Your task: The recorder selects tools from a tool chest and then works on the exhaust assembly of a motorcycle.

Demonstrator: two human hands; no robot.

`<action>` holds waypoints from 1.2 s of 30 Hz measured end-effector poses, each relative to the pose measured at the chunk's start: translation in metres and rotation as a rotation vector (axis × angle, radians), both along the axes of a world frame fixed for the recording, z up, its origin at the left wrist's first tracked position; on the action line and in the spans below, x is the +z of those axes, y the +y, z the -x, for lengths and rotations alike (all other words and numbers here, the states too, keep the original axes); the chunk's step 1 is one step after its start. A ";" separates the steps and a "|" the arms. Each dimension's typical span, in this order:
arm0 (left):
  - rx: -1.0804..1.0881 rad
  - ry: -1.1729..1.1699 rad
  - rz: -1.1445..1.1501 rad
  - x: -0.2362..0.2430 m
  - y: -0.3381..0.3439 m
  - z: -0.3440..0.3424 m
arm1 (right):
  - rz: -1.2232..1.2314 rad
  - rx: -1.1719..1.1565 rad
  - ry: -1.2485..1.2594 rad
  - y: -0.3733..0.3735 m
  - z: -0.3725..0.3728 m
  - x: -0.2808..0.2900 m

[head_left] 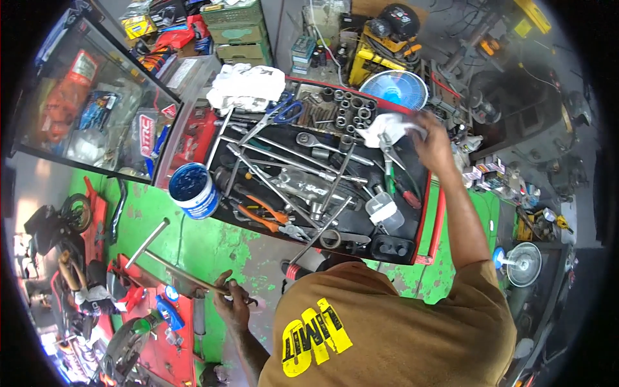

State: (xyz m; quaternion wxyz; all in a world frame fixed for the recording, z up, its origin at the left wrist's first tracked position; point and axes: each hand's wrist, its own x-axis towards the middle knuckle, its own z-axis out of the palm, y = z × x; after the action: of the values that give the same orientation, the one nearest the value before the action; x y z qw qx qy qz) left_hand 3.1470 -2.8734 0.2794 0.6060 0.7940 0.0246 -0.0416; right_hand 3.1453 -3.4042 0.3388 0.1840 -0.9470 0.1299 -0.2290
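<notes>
My left hand (pixel 233 300) is closed around the shaft of a long T-handle wrench (pixel 184 273), out in front of the tool cart's near left side. The wrench's crossbar points away from me to the left, over the green floor. Over the cart's right edge, my right hand (pixel 433 143) pinches a white rag (pixel 385 131), its fingertips slightly smeared by motion. The rag hangs above pliers with green and red grips (pixel 391 175). On the dark cart top (pixel 258 145) lie a ratchet (pixel 330 147), orange-handled pliers (pixel 255 219), blue-handled scissors (pixel 284 113) and several more T-handle wrenches.
A blue-and-white tub (pixel 195 192) stands at the cart's left edge. Sockets (pixel 354 109) fill a tray at the back, beside a bundle of white rags (pixel 247 87). A glass display case (pixel 97 106) stands left; a fan (pixel 394 90) sits behind the cart. Red motorcycle lift parts (pixel 169 348) lie lower left.
</notes>
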 end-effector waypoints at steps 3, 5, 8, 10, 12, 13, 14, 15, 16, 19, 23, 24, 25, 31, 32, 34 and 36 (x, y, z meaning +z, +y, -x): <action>-0.041 -0.062 -0.031 0.002 -0.002 0.003 | -0.411 0.206 -0.208 0.015 -0.062 0.021; -0.020 -0.046 -0.084 0.009 -0.005 0.016 | -0.464 0.291 -0.267 0.028 -0.114 0.029; 0.058 0.005 -0.125 0.004 -0.002 0.037 | -0.476 0.412 -0.429 0.060 -0.208 0.038; 0.055 0.058 -0.136 0.003 -0.001 0.053 | -0.278 0.541 -0.644 0.077 -0.273 0.049; 0.078 0.062 -0.184 0.000 0.002 0.070 | -0.066 0.449 -0.619 0.108 -0.311 0.057; 0.121 0.082 -0.189 -0.002 0.000 0.076 | -0.001 0.411 -0.422 0.109 -0.338 0.039; 0.170 0.105 -0.195 -0.004 -0.002 0.082 | -0.098 0.599 -0.346 0.120 -0.357 0.015; 0.204 0.118 -0.203 -0.007 -0.002 0.091 | 0.087 0.574 0.013 0.148 -0.354 0.004; 0.228 0.106 -0.148 -0.010 -0.004 0.092 | 0.193 0.625 0.338 0.143 -0.374 -0.036; 0.333 0.110 -0.099 -0.008 -0.004 0.109 | 0.548 0.528 0.382 0.187 -0.347 -0.059; 0.329 0.119 -0.040 -0.005 -0.010 0.103 | 0.464 0.563 0.158 0.139 -0.344 -0.033; 0.322 0.099 -0.059 -0.004 -0.011 0.100 | 0.405 0.592 -0.138 0.129 -0.332 -0.025; 0.325 0.109 -0.074 -0.004 -0.010 0.099 | 0.268 0.672 -0.096 0.135 -0.310 0.012; -0.067 0.030 -0.419 0.029 -0.026 0.062 | -0.159 0.730 0.062 0.094 -0.176 0.050; -0.072 0.021 -0.417 0.035 -0.034 0.049 | -0.259 0.693 0.242 0.087 -0.158 0.044; -0.288 -0.092 -0.355 0.047 -0.062 0.019 | -0.063 0.691 0.253 0.076 -0.127 0.009; -0.328 -0.045 -0.372 0.065 -0.093 -0.003 | 0.084 0.576 0.331 0.084 -0.115 -0.029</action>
State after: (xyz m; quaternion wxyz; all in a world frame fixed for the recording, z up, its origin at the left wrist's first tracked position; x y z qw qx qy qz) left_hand 3.1502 -2.9669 0.3440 0.4349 0.8860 -0.1108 -0.1167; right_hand 3.2600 -3.3202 0.3094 0.1786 -0.9759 -0.1247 -0.0157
